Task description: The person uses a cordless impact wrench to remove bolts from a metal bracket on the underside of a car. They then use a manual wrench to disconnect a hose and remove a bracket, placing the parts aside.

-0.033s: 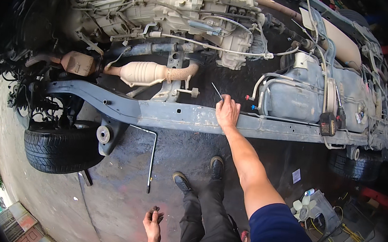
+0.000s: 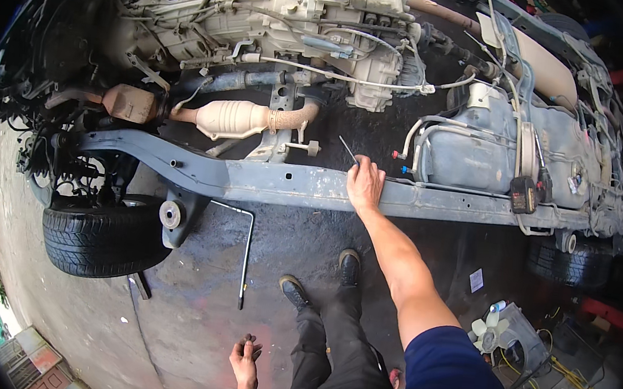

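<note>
My right hand (image 2: 365, 183) rests on the long grey frame rail (image 2: 267, 182) of a vehicle chassis. Its fingers are closed round a thin metal rod (image 2: 346, 148), whose slim end points up and left over the gap behind the rail; its other end is hidden in my grip. Lower down, in front of my legs, my left hand (image 2: 244, 362) pinches a small dark piece (image 2: 250, 339), too small to name. Right of my right hand, two pipes with a red cap (image 2: 396, 155) and a blue cap (image 2: 405, 170) end near the grey tank (image 2: 469, 160).
A cordless power tool (image 2: 524, 196) lies across the tank and rail. Beyond the rail are a pale exhaust canister (image 2: 232, 118) and the gearbox (image 2: 283, 38). A bent metal bar (image 2: 246, 264) leans near the tyre (image 2: 95, 243). A white fan (image 2: 490, 332) sits at the lower right.
The whole view has shifted very slightly. Both hands keep their places and their grips.
</note>
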The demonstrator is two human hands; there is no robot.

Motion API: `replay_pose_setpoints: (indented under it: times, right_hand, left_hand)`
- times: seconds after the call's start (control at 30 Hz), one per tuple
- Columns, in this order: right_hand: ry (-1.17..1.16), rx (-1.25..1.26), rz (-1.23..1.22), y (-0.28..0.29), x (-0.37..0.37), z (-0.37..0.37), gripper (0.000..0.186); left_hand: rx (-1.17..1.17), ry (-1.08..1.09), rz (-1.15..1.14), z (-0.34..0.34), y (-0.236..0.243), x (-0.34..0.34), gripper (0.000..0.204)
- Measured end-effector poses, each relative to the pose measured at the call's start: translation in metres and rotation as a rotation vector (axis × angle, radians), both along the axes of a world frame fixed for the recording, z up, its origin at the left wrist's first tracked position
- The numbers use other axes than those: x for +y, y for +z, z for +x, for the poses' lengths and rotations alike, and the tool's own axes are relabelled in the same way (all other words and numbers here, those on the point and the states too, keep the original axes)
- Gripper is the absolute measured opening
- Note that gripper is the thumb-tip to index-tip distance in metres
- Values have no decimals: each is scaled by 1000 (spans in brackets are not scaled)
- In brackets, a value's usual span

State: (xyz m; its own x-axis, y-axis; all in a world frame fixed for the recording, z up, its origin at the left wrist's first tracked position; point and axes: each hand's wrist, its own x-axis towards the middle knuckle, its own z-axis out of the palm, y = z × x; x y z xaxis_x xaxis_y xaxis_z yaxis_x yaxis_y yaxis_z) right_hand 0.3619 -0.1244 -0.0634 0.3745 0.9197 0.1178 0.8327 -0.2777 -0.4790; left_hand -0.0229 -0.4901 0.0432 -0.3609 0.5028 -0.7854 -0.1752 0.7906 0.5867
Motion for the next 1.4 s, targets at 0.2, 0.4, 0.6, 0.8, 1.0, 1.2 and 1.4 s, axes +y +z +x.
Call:
replay_pose_setpoints:
  times: [0.2,0.4,0.6,0.8,1.0,1.2,1.4]
  right_hand:
    - [61,173,-158,95,-202,-6,27]
    - [-296,52,-439,157,-327,64,24]
    - [-432,43,-384,176,-278,194,28]
    - [-502,37,-375,112,-145,320,28]
    - [-496,-23,-546,45,-62,404,30]
    - [-431,-50,-734,23,-43,444,33]
    - [-296,-111,-690,32,-64,418,43]
  left_hand:
    - [-60,85,-479,-63,8,-116,33]
    - [-30,-181,-470,-71,8,-106,37]
    - [-66,-86,-12,-15,49,24,35]
    - [-30,-47,-6,119,78,58,35]
    - [151,-267,-204,209,95,8,37]
    - [178,-114,-299,232,121,-19,40]
    - [147,-150,-198,260,131,5,41]
